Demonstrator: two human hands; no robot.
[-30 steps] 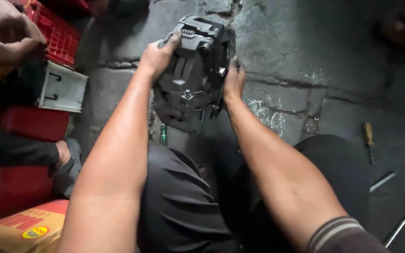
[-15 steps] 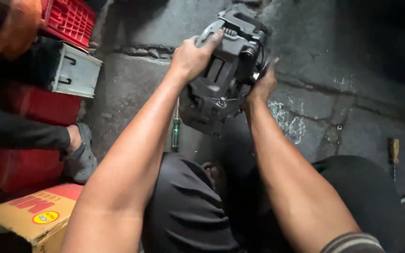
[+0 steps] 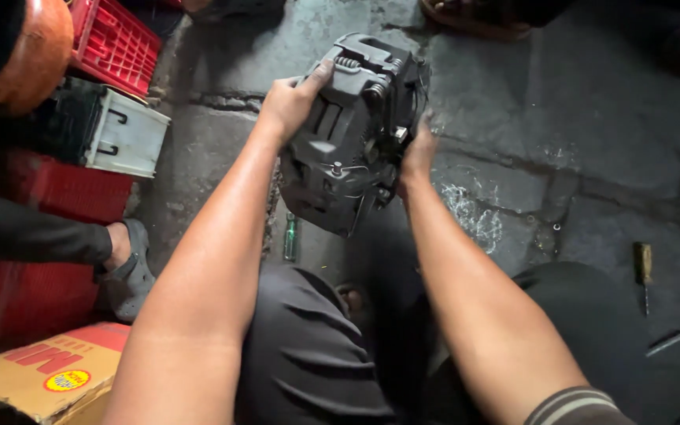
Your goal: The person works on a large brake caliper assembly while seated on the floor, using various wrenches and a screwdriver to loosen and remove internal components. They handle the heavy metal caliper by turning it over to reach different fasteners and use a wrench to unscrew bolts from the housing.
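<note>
I hold a heavy dark grey metal part (image 3: pixel 352 134), a cast housing with bolts and springs, lifted above the stone floor between my knees. My left hand (image 3: pixel 289 102) grips its upper left edge, thumb on top. My right hand (image 3: pixel 417 153) clasps its right side, fingers hidden behind the casting. A green-handled screwdriver (image 3: pixel 290 236) lies on the floor just under the part, between my arms.
Red plastic crates (image 3: pixel 116 43) and a grey battery-like box (image 3: pixel 108 130) stand at left. Another person's sandalled foot (image 3: pixel 123 264) rests near a cardboard box (image 3: pixel 41 370). A wooden-handled screwdriver (image 3: pixel 643 267) and a metal rod (image 3: pixel 665 343) lie at right.
The view has shifted, so the part and my hands sit further right and lower in the picture. My grip on both sides stays the same, and the part is tilted a little differently.
</note>
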